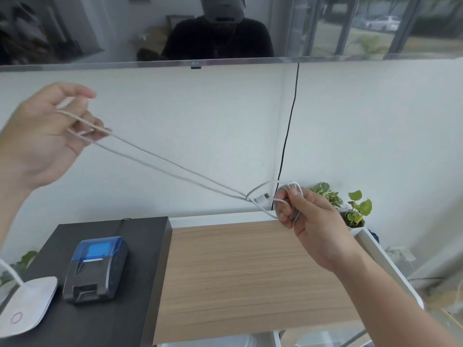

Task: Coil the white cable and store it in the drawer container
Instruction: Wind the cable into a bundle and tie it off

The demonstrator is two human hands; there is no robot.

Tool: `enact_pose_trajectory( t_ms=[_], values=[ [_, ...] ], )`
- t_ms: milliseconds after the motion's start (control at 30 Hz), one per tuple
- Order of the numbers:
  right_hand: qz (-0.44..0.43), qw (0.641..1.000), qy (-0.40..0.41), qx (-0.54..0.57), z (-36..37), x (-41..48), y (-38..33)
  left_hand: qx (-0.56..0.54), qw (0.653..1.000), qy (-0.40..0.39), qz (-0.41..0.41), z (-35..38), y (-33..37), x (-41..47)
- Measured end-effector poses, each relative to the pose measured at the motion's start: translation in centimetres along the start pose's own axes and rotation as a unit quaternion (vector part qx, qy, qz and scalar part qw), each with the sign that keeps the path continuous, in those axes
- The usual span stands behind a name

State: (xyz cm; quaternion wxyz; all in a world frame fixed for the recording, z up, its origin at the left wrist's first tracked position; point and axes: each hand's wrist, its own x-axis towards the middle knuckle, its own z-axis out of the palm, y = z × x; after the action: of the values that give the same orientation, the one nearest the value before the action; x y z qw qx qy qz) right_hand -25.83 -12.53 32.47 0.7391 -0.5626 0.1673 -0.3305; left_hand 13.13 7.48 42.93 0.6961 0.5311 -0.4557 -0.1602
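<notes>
The white cable [172, 169] stretches as two taut strands between my hands, above the desk. My left hand [47, 139] is raised at the upper left with the strands looped over its fingers. My right hand [308, 219] holds a small bundle of coiled loops at the right, over the wooden top's far edge. A white plug end [263, 197] hangs just left of that bundle. No drawer container can be made out with certainty; only pale shapes show below the wooden top's front edge.
A wooden desk top [240, 276] lies below my hands. To its left, a black surface [105, 319] carries a small blue-lidded printer [96, 269] and a white lamp base [26, 306]. Potted plants [350, 206] stand at the back right. A black cord [288, 136] hangs down the wall.
</notes>
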Motion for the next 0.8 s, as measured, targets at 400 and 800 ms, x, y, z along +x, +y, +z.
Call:
enact_pose_trajectory(
  t_ms=[400, 800],
  values=[
    [0.007, 0.997, 0.07, -0.045, -0.3, 0.8, 0.2, 0.586, 0.801, -0.001, 0.121, 1.8, -1.9, -6.0],
    [-0.008, 0.989, 0.08, -0.123, 0.4, 1.4, 0.0, 0.49, 0.866, -0.064, 0.078, 5.1, -1.0, -6.0]
  ],
)
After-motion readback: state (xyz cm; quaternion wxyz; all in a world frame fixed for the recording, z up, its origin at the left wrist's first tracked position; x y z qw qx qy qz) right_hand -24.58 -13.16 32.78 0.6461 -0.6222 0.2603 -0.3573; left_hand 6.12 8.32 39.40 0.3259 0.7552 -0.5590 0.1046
